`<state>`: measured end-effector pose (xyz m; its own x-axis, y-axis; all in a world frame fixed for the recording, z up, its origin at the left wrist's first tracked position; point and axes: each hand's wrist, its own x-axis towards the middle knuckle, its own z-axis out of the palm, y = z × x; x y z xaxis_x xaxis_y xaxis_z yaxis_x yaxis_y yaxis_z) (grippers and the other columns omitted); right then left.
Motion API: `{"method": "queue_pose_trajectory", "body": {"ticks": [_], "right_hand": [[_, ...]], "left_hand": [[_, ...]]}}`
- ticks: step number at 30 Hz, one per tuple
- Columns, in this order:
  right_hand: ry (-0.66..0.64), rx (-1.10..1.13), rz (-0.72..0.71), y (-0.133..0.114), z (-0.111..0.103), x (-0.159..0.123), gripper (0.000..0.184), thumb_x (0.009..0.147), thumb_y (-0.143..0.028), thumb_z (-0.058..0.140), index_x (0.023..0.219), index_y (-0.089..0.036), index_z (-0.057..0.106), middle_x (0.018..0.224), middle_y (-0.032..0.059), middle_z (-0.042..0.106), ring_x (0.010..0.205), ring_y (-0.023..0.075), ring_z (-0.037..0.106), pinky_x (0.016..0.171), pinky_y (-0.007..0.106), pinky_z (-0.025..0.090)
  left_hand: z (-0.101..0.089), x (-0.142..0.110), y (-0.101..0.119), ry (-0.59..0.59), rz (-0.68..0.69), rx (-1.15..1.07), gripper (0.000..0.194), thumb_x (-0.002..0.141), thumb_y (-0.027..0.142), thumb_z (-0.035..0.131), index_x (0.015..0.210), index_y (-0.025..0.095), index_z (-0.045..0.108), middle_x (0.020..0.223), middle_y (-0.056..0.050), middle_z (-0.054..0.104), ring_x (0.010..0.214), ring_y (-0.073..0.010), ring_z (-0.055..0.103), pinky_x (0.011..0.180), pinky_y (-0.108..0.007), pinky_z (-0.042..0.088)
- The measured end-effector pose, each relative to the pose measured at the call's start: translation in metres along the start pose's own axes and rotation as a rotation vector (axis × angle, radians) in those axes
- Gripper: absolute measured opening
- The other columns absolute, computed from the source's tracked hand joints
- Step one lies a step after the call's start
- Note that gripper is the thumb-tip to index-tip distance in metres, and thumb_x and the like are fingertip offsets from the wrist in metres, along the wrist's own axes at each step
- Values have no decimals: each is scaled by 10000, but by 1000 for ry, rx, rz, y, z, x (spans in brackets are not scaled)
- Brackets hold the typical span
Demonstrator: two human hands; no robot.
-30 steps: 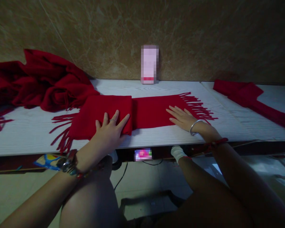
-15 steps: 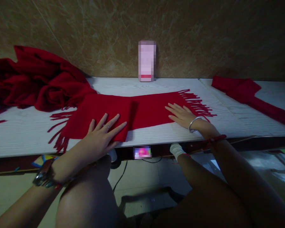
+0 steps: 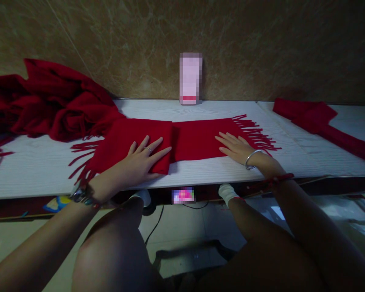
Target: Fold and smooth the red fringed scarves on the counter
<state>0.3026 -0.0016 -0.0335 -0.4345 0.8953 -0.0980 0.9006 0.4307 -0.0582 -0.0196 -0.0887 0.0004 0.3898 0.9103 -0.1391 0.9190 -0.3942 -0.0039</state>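
A red fringed scarf (image 3: 197, 138) lies on the white wood-grain table, its left part folded over in a thicker layer whose edge runs across the middle. On that folded layer rests my left hand (image 3: 142, 160), palm down with fingers spread, a ring on one finger. My right hand (image 3: 235, 149) lies flat on the single layer near the right-hand fringe, fingers stretched out. Fringe also sticks out at the scarf's left end, partly behind my left wrist.
A heap of red fringed cloth (image 3: 69, 101) sits at the left, touching the scarf. Another red strip of cloth (image 3: 313, 117) lies at the right on the table (image 3: 197, 174). A blurred pink upright object (image 3: 190, 77) leans against the brown marbled wall (image 3: 246, 48).
My left hand has slid right and slightly away from me, and the folded layer's edge has shifted right with it. My right hand stays in place on the scarf.
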Motion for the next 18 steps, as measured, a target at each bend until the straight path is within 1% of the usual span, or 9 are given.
{"method": "queue_pose_trajectory", "body": {"ticks": [3,7,9,11,13,14,15,17,18], "right_hand": [[1,2,-2,5,1,0,536,900,-482,300,1425,-370,315,1524,-30,280,1393,238,232,1098,521,260],[-27,0,28,7,-1,1,548,897,-478,301,1430,-351,313,1528,-24,266,1397,243,215,1104,527,241],[-36,3,46,7,-1,0,553,898,-468,300,1434,-331,314,1531,-12,258,1400,248,203,1106,536,227],[-27,17,42,8,-1,0,548,898,-468,306,1428,-334,322,1528,-7,265,1398,253,209,1100,548,228],[-11,40,29,10,-1,0,537,893,-472,325,1417,-354,336,1522,-6,284,1393,258,227,1092,562,235],[-3,52,26,11,-1,0,532,890,-471,338,1411,-359,345,1518,-4,295,1390,262,236,1087,570,238],[5,63,28,10,-2,0,528,888,-466,352,1404,-359,357,1513,2,309,1387,268,246,1082,580,241],[35,84,41,5,-3,1,515,884,-455,378,1387,-347,391,1501,18,338,1381,285,263,1071,600,248],[60,93,46,1,-5,2,508,883,-450,389,1378,-337,408,1498,27,345,1380,293,266,1066,608,250]], "left_hand": [[0,9,5,-20,-42,12,682,845,474,506,1449,335,224,1563,-81,126,1388,-442,90,1029,-673,205],[-1,10,5,-36,-46,9,704,843,510,490,1458,316,208,1565,-95,101,1392,-440,55,1036,-671,173],[-9,8,0,-102,-16,-32,770,802,577,506,1459,306,210,1565,-104,75,1394,-436,31,1042,-660,162],[-22,8,-6,-207,34,-91,824,759,627,517,1457,303,223,1566,-104,63,1401,-413,40,1057,-620,180],[-37,13,-10,-262,74,-150,762,792,623,458,1450,302,248,1564,-86,105,1411,-354,107,1073,-551,218],[-43,19,-10,-233,80,-174,698,832,606,391,1446,299,261,1558,-78,152,1409,-318,155,1076,-525,233],[-48,27,-9,-167,69,-183,644,866,583,328,1439,293,280,1547,-76,201,1402,-292,196,1075,-522,234],[-52,47,-4,-29,23,-161,579,895,537,295,1413,284,338,1528,-85,256,1389,-280,235,1072,-553,215],[-50,58,0,22,-20,-145,556,900,524,305,1395,282,372,1523,-92,263,1385,-292,240,1063,-585,203]]}}
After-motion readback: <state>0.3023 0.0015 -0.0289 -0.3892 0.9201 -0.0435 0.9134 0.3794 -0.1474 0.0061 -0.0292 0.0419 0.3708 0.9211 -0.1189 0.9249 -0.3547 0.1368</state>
